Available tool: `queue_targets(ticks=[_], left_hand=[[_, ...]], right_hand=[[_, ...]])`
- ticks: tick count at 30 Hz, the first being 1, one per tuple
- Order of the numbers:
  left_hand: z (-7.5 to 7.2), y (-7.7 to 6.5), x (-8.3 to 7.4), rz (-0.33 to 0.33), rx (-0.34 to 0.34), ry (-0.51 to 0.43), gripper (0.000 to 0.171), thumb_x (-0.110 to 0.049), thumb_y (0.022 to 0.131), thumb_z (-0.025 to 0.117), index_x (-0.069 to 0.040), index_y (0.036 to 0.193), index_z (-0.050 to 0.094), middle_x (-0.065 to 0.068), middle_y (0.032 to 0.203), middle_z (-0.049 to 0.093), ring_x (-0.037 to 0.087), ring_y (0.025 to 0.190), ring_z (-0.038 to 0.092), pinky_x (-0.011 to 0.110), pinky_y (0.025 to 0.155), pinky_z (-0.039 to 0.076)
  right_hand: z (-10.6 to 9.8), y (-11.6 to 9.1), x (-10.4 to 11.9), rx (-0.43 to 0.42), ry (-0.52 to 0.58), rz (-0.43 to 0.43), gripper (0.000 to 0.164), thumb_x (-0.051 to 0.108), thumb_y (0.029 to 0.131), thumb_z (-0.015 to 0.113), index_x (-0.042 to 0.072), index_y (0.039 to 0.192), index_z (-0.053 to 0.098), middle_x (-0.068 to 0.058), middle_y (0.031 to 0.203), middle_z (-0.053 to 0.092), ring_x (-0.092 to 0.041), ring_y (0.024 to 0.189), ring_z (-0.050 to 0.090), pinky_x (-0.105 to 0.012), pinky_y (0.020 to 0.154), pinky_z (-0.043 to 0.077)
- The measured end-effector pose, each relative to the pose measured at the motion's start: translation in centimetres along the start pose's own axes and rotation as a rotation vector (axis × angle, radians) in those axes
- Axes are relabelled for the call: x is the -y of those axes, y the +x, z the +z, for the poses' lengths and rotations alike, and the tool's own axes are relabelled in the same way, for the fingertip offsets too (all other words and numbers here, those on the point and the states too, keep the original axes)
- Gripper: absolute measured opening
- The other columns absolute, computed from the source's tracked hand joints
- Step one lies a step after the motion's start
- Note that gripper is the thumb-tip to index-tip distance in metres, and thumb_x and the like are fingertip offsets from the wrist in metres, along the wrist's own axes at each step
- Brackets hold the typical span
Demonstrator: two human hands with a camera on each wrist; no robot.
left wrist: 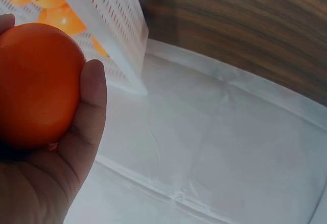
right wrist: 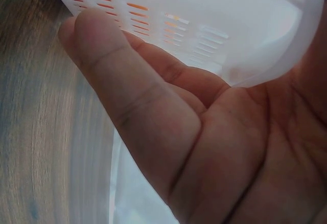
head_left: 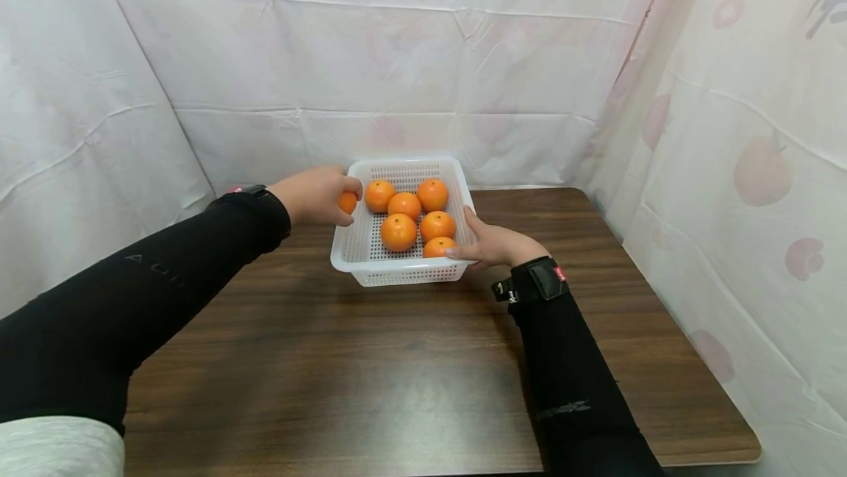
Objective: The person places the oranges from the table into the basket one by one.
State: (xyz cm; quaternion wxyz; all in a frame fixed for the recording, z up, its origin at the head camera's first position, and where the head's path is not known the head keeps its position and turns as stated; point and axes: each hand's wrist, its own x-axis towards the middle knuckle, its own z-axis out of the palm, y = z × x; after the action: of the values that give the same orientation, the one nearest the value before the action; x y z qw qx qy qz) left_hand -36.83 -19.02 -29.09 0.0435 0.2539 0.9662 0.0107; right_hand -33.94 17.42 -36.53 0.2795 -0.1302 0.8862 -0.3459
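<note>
My left hand (head_left: 309,196) grips an orange (left wrist: 38,86) just outside the left rim of a white plastic basket (head_left: 360,268). In the left wrist view the fingers curl round the fruit, and the basket's slotted wall (left wrist: 115,14) stands beyond it. Several more oranges (head_left: 398,232) lie inside the basket, mostly toward its middle and right side. My right hand (head_left: 499,244) holds the basket's front right corner, the thumb over the rim near one orange (head_left: 438,247). Seen from the right wrist, the other fingers (right wrist: 145,101) lie against the outside of the wall.
The basket stands on a brown wood-grain table (head_left: 370,374), toward its back edge. White curtain-like sheets (head_left: 370,51) hang behind the table and along both sides. The right-hand sheet (head_left: 741,190) carries faded fruit prints.
</note>
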Motion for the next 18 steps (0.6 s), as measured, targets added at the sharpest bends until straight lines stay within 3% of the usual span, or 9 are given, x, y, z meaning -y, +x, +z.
queue_targets(ticks=[8,18], left_hand=[[0.0,0.0,-0.5,0.009,0.016,0.025,0.042,-0.030,0.086,0.082,-0.022,0.125,0.069,0.009,0.116,0.062,0.030,0.097,0.059,0.041,0.085,0.051],[0.1,0.4,-1.6,0.075,0.069,0.056,0.042,-0.026,0.085,0.083,-0.021,0.125,0.069,0.009,0.112,0.061,0.029,0.094,0.058,0.038,0.082,0.049]], right_hand=[[0.0,0.1,-0.2,-0.003,-0.020,-0.009,0.119,0.068,0.095,0.068,0.033,0.168,-0.020,-0.020,0.178,0.011,-0.032,0.124,0.072,-0.054,0.128,0.031],[0.0,-0.2,0.0,-0.007,-0.036,-0.009,0.120,0.070,0.094,0.068,0.036,0.167,-0.019,-0.020,0.177,0.016,-0.032,0.123,0.073,-0.054,0.127,0.033]])
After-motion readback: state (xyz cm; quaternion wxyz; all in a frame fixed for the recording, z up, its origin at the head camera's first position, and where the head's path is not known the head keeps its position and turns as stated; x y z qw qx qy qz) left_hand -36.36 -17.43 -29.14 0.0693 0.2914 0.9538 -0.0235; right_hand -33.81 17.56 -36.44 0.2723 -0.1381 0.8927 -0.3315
